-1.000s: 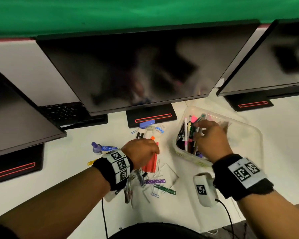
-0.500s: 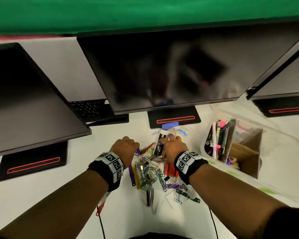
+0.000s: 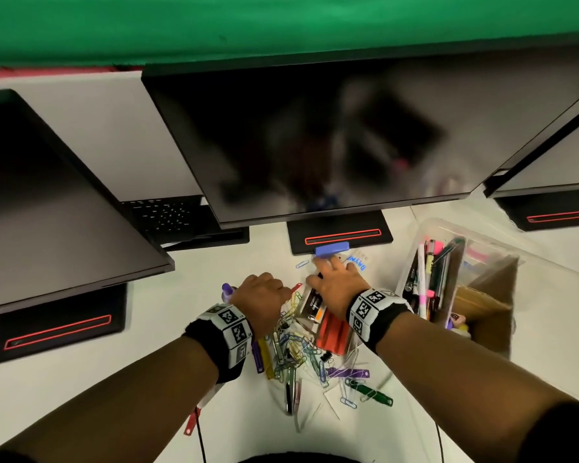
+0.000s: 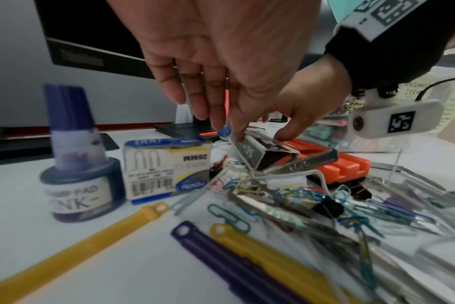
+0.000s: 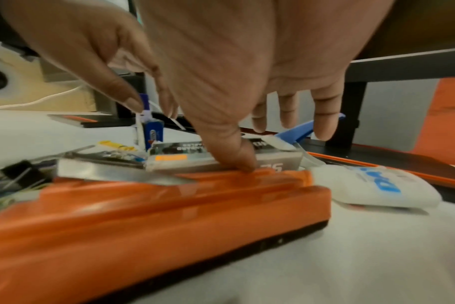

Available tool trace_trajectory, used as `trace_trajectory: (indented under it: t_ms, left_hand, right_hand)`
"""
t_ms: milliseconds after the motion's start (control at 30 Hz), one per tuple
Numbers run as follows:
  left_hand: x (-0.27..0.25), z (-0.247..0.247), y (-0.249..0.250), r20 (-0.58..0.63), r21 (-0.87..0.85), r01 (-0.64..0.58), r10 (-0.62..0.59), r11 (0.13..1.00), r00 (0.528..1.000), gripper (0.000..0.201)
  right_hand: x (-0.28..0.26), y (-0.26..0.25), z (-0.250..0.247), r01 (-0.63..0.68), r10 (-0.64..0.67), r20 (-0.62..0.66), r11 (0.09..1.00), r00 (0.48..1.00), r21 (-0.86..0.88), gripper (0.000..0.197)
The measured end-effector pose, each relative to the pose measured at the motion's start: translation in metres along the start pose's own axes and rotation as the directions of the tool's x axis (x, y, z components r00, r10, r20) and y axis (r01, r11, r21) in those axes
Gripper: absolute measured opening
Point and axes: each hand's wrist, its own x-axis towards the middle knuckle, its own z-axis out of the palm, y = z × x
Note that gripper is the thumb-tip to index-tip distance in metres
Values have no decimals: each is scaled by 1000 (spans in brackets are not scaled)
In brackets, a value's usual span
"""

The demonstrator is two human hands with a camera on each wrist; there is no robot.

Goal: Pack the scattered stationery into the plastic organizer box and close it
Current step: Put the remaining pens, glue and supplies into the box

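A clear plastic organizer box (image 3: 549,285) stands open at the right with pens and markers upright inside. Left of it lies a pile of coloured paper clips (image 3: 295,349) (image 4: 286,195), an orange stapler (image 3: 333,334) (image 5: 169,216) and a small silver-black staple box (image 3: 310,304) (image 4: 262,152) (image 5: 221,158). My right hand (image 3: 335,285) (image 5: 247,61) hovers over the staple box. One fingertip presses on the box's side and the other fingers are spread straight. My left hand (image 3: 261,295) (image 4: 221,61) hangs beside it, fingers pointing down, one tip touching the box's end.
A purple ink bottle (image 3: 227,292) (image 4: 78,164) and a paper clip carton (image 4: 166,168) stand left of the pile. A blue item (image 3: 331,250) and a white tube (image 5: 377,185) lie by the monitor base. Three dark monitors (image 3: 315,135) overhang the desk's back. Plastic strips lie near me.
My right hand left the organizer box, crossed to the pile and now reaches a little farther over the staple box. My left hand has stayed at the pile's left side.
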Motion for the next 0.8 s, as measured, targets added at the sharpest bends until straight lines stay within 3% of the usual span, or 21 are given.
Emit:
trace_trajectory:
  t_ms: [200, 333, 433, 600, 800]
  left_hand:
    - [-1, 1, 17, 41, -42, 32, -30, 999, 999, 35]
    - [-8, 4, 20, 83, -67, 55, -49, 996, 995, 31]
    - [-12, 3, 18, 99, -107, 92, -81, 990, 992, 30]
    - [-14, -1, 23, 134, -132, 174, -157, 976, 979, 27]
    - [-12, -3, 25, 138, -158, 184, -163, 970, 977, 33]
  right_hand:
    - [-2, -5, 4, 97, -96, 28, 995, 995, -12, 48]
    - [-9, -8, -4, 145, -142, 40, 983, 989, -114, 53]
    - [-22, -11, -26, 156, -159, -7, 973, 987, -168, 51]
    - [-46, -32, -55, 104, -139, -130, 965, 982, -241, 27]
    - [-73, -34, -70, 43, -94, -253, 978, 963, -203, 25]
